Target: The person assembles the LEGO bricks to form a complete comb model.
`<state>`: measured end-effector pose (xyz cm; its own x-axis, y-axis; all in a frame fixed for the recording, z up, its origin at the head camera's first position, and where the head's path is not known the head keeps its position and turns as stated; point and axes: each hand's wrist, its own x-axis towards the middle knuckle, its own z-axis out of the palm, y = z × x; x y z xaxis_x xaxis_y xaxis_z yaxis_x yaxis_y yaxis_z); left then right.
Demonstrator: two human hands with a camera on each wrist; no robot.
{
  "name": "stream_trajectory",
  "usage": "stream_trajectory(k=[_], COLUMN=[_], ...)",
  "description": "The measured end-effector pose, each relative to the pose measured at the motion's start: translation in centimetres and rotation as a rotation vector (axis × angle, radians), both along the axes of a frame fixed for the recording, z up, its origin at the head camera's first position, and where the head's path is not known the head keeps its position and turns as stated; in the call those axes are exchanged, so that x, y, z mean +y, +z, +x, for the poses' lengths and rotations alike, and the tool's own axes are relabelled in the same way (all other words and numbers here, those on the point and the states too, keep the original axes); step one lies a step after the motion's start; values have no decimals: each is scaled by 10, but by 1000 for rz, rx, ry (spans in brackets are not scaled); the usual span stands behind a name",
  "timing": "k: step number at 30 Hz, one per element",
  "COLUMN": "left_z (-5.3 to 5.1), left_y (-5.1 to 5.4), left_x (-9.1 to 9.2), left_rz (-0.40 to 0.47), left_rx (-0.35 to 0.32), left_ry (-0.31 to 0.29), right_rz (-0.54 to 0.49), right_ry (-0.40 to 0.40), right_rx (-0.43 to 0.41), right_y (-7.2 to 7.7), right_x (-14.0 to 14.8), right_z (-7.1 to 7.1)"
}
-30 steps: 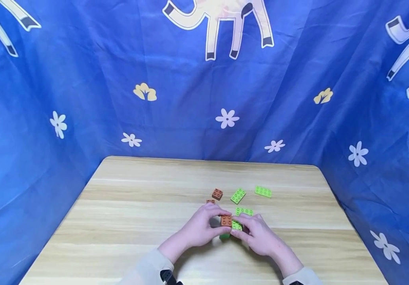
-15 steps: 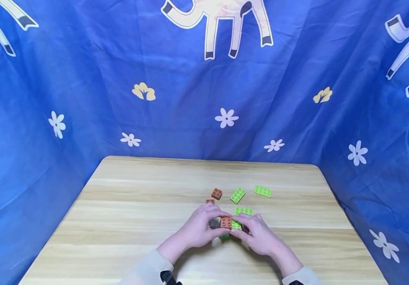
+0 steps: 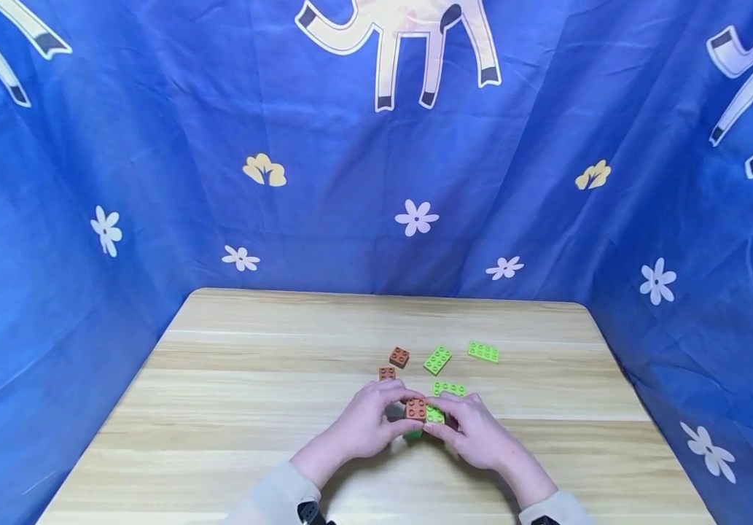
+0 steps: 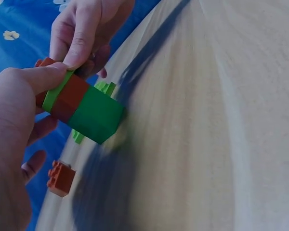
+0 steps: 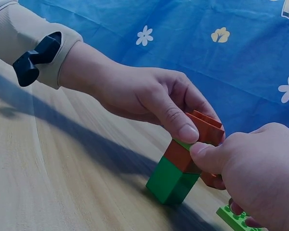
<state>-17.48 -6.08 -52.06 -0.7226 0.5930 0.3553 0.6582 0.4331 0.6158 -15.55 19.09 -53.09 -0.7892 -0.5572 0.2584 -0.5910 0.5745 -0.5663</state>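
Observation:
Both hands hold one short stack of toy building bricks. In the left wrist view, its order shows: a green brick (image 4: 97,114) at the bottom, a reddish-brown brick (image 4: 72,97), a thin lime plate (image 4: 57,92), then an orange-brown brick (image 5: 207,129) on top, clearer in the right wrist view. The left hand (image 3: 366,421) pinches the upper stack from the left, thumb in front and fingers behind. From the right, the right hand (image 3: 476,432) pinches it beside the lime plate, which sticks out rightward. Fingers hide part of the upper bricks.
Beyond the hands on the wooden table (image 3: 251,364) lie two small brown bricks (image 3: 399,356) and several lime plates, one of them angled (image 3: 438,360) and another farther right (image 3: 484,351). Blue printed cloth (image 3: 324,204) walls the back and sides.
Both hands keep their grip on the stack in nearly the same place. The left hand has shifted very slightly, showing more of the nearer loose brown brick.

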Motion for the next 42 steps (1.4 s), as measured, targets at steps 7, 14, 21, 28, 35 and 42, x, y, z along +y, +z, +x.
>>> stream_trajectory(k=[7,14,21,28,35,42], left_z=[0,-1,0,0,1,1], left_y=[0,-3,-5,-5,-5,-3], left_x=[1,2,5,6,7,9], left_rz=[5,42,125,125,110,90], left_rx=[-47,-102,-112,-104,-133,-139], left_ry=[13,28,33,38,58,80], right_rz=[4,18,25,24,23,29], right_ry=[6,-11,-14,-8,-24,-47], right_rx=[12,-7,-3,-8,-2,-42], right_y=[0,0,0,1,0,1], right_x=[1,1,1,1,1,-1], right_z=[0,1,0,0,1,2])
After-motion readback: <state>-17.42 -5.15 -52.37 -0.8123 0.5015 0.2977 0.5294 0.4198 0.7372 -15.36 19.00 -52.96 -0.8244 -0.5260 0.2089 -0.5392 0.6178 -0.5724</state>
